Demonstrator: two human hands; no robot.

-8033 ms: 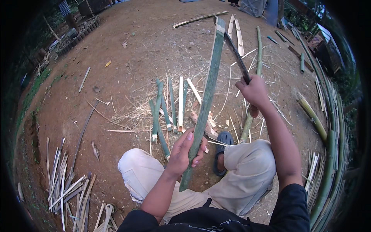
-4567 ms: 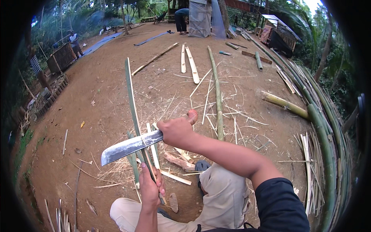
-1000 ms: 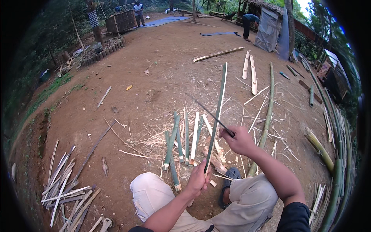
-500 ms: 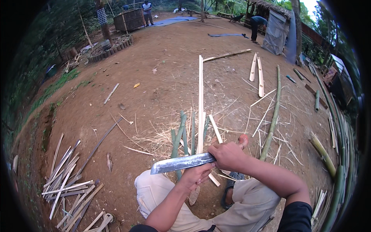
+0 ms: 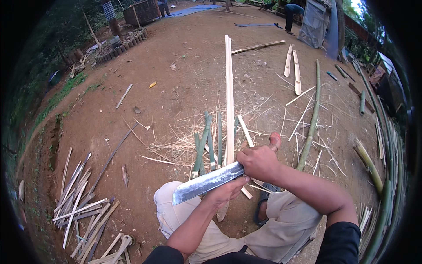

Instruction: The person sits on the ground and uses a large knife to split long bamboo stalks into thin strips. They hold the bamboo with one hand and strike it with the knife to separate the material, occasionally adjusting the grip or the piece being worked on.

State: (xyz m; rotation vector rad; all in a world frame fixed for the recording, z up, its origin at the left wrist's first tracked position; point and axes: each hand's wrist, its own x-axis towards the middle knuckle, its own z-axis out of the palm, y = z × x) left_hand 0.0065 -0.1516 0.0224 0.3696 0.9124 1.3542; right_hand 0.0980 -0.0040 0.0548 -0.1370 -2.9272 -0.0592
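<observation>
My right hand (image 5: 259, 163) is closed round the handle of a machete (image 5: 205, 184), whose reddish handle end sticks out beyond my fist. Its broad grey blade points left and slightly toward me, above my left hand (image 5: 225, 192). My left fingers are closed under the blade, close to my right fist, on the near end of a long pale bamboo strip (image 5: 229, 101). That end is hidden by blade and hands; the strip runs straight away from me. Just beyond the blade lie green bamboo pieces (image 5: 202, 147) among thin shavings (image 5: 176, 145).
Split bamboo slats (image 5: 83, 207) lie heaped at my left. A green bamboo pole (image 5: 313, 119) and two split halves (image 5: 296, 72) lie to the right, with long poles (image 5: 387, 198) at the far right. One person (image 5: 292, 17) bends near a shelter; another stands far left.
The bamboo strip reaches farther away from me. The machete blade has tilted, its tip lower and nearer to me. The whole view has dipped slightly downward.
</observation>
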